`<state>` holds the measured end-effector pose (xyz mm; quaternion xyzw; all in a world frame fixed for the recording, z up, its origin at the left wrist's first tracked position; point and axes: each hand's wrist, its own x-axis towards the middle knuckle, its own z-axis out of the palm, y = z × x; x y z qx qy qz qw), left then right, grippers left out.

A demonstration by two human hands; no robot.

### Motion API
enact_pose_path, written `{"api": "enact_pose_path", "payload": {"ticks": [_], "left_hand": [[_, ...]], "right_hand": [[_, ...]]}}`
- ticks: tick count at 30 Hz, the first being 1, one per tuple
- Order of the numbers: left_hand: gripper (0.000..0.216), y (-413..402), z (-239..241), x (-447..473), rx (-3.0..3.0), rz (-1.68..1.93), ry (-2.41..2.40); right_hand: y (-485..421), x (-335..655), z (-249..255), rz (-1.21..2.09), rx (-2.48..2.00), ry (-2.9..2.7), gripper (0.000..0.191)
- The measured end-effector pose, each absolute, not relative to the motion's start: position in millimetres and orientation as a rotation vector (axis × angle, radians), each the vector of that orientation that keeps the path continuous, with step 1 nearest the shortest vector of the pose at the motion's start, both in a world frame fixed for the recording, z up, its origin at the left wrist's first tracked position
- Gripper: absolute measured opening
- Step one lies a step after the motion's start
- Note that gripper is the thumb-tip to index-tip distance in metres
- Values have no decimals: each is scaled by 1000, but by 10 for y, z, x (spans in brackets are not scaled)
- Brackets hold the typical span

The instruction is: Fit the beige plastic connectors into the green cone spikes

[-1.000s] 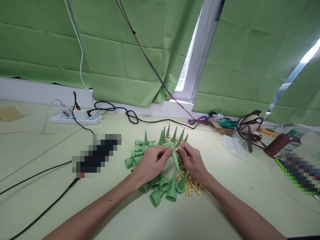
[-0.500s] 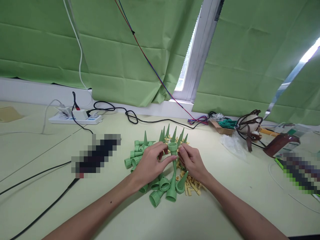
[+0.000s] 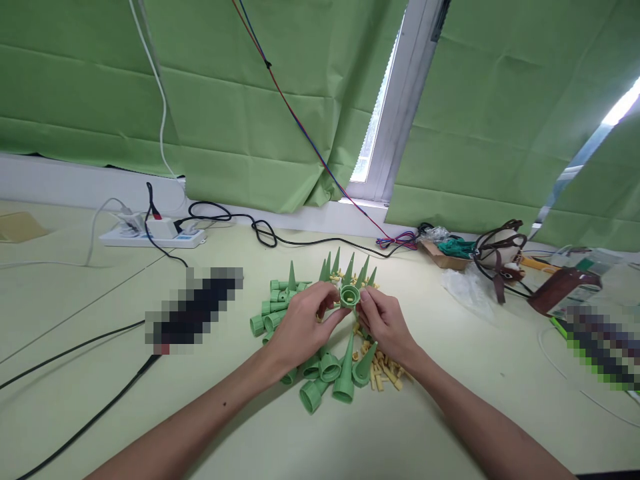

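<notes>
Between my two hands is a green plastic watering spike (image 3: 349,295), its round threaded mouth tipped toward me, with a bit of yellow inside. My left hand (image 3: 313,317) is closed on its left side, thumb below the mouth. My right hand (image 3: 383,317) pinches at its right side; whether a small yellow valve is under those fingertips is hidden. Below and to the left lie several more green spikes (image 3: 343,380), some on their sides, and others stand point up (image 3: 349,270) behind. A heap of small yellow valve pieces (image 3: 387,370) lies under my right hand.
A white power strip (image 3: 153,237) with plugs and black cables sits at the back left. A pixelated dark object (image 3: 195,310) lies left of the pile. At the right are a clear plastic bag (image 3: 465,290), a cardboard box (image 3: 443,255) and a brown bottle (image 3: 565,290).
The held watering spike has tilted so its open mouth now faces me, and its pointed lower end no longer shows. Both hands stay nearly in place around it.
</notes>
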<state>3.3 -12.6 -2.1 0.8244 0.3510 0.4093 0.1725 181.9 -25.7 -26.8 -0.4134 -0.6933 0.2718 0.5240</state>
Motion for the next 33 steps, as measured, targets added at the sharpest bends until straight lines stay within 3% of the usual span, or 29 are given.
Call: {"api": "enact_pose_path", "payload": {"ticks": [14,33], "left_hand": [[52,-107,20,21,1894,982,1003],[31,-122,56,15,2008,1052,935]], "right_hand": [[-265,1842,-272,531,-1021,-1765,28],[-241,1843,-278,532,-1063,-1788,35]]}}
